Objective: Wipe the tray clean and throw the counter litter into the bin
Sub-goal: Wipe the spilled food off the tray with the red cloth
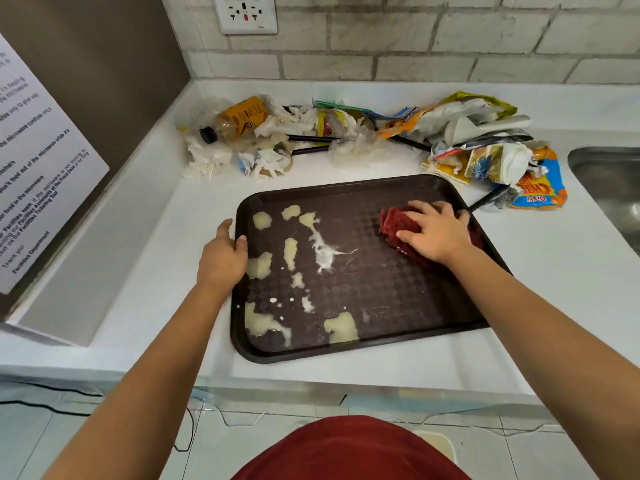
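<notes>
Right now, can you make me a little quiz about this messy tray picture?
1. True or false: the right hand presses a red cloth on the tray.
2. What does the left hand grip?
A. the bottle
B. the tray's left rim
C. the cloth
3. Fill in: the litter pile lies on the counter ____ the tray, near the wall.

Key: 1 true; 2 B; 3 behind.
</notes>
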`<state>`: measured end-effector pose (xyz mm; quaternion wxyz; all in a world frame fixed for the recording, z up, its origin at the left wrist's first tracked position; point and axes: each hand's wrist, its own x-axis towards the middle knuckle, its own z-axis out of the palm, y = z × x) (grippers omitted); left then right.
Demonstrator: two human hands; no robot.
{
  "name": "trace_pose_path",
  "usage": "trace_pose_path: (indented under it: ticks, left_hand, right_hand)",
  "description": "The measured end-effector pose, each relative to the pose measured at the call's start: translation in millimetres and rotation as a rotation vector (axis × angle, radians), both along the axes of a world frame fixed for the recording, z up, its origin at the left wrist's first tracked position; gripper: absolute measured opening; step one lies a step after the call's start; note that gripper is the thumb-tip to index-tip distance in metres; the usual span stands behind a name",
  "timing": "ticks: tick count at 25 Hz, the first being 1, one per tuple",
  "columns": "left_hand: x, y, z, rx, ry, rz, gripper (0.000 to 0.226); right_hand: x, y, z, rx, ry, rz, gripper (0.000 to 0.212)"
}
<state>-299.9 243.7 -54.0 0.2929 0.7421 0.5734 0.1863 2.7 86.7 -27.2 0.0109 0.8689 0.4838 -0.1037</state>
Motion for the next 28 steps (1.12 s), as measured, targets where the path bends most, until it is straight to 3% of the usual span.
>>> trace_pose_path:
  ticks: [5, 12, 15, 20, 23, 26, 28]
  left_hand:
    - [0, -21, -4, 0.05, -0.071, 0.093, 0.042]
    - [-2, -19, -4, 0.03, -0.107, 0.125, 0.041]
    - [-4, -18, -6, 0.01, -0.132, 0.125, 0.04]
    - [-2, -21, -7, 0.025, -0.127, 0.13, 0.04]
    - [-1, -19, -7, 0.032, -0.112, 0.142, 0.041]
    - [0, -19, -7, 0.03, -0.11, 0.145, 0.041]
    - [0, -20, -7, 0.032, -0.106, 0.141, 0.041]
  right_hand:
    - [-16, -10, 1, -0.016, 0.115, -0.037, 0.049]
    - [-49, -53, 2, 0.097, 0.264, 0.372, 0.031]
    - [-25, -72, 4, 0.142, 0.268, 0.308, 0.026]
    - [-11, -84, -5, 0.175, 0.082, 0.215, 0.06]
    - [-35, -73, -10, 0.18, 0.085, 0.17, 0.045]
    - [-70, -54, -11, 0.164, 0.012, 0.159, 0.043]
    - [-91, -38, -9, 0.156, 0.066, 0.189, 0.042]
